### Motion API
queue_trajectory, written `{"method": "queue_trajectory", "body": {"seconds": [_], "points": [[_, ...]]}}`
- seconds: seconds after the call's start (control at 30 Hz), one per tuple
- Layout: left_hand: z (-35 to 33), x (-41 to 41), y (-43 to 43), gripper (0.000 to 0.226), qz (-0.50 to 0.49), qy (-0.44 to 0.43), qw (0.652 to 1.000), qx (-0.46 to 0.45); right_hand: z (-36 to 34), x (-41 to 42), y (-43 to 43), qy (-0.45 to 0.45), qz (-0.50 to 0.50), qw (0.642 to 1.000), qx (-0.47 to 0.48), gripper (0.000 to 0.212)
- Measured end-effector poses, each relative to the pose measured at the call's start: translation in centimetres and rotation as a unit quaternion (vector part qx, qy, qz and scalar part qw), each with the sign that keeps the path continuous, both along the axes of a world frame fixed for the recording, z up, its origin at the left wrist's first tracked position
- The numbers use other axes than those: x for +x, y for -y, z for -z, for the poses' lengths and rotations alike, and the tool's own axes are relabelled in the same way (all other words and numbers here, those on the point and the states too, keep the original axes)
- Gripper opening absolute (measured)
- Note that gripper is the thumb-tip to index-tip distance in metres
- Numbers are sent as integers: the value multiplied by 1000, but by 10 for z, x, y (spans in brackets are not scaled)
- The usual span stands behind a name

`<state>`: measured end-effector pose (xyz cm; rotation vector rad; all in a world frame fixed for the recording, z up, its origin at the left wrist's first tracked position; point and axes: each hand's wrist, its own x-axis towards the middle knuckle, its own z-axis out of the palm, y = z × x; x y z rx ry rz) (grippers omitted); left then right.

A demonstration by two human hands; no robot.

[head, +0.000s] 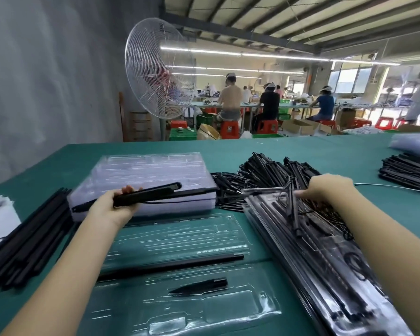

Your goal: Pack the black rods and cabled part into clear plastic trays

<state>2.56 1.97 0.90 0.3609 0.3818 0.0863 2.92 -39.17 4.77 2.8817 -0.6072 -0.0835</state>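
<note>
Gripping a slim black cabled bar [153, 192] around its middle, the left hand [118, 205] holds it in the air just behind the open clear plastic tray [230, 223], our landmark at the centre of the green table [277, 146]. In that tray one long black rod [180, 264] lies in a lengthwise channel, and a short black pointed piece [199, 286] sits in a pocket nearer the person; the other slots look unfilled. Over to the tray's right, the right hand [325, 189] reaches into a tangle of black parts on a stack of filled clear trays [325, 275], fingers stretched forward, though whether they pinch anything I cannot tell. Behind the tray stands a thick stack of empty clear trays [155, 170], behind and to the right a loose heap of black cabled parts [264, 170], and to its left a bundle of long black rods [29, 238]. Reads as mid-fill: the cabled bar looks next to go in. That calls for lowering it level over its matching recess, cable tucked so nothing snags.
</note>
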Motion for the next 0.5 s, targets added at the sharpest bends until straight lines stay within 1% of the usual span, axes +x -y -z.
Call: {"method": "queue_trajectory", "body": {"seconds": [0.1,0.13,0.23,0.3,0.4,0.43,0.5], "points": [[-7,-4,14,25,27,7,999,26,-6,1,-4,84,62,994,12,41],[-8,-7,22,25,41,8,998,37,-8,1,-2,116,86,989,30,39],[-4,-20,53,27,99,0,992,75,-14,-2,15,180,127,973,64,38],[2,-32,74,26,143,4,986,83,-18,-5,27,227,142,959,94,41],[9,-51,101,20,200,9,976,85,-25,-9,38,323,134,926,140,41],[12,-57,110,18,221,8,971,88,-28,-9,41,365,131,909,155,45],[18,-69,131,17,272,4,957,98,-32,-11,44,458,134,857,195,62]]}}
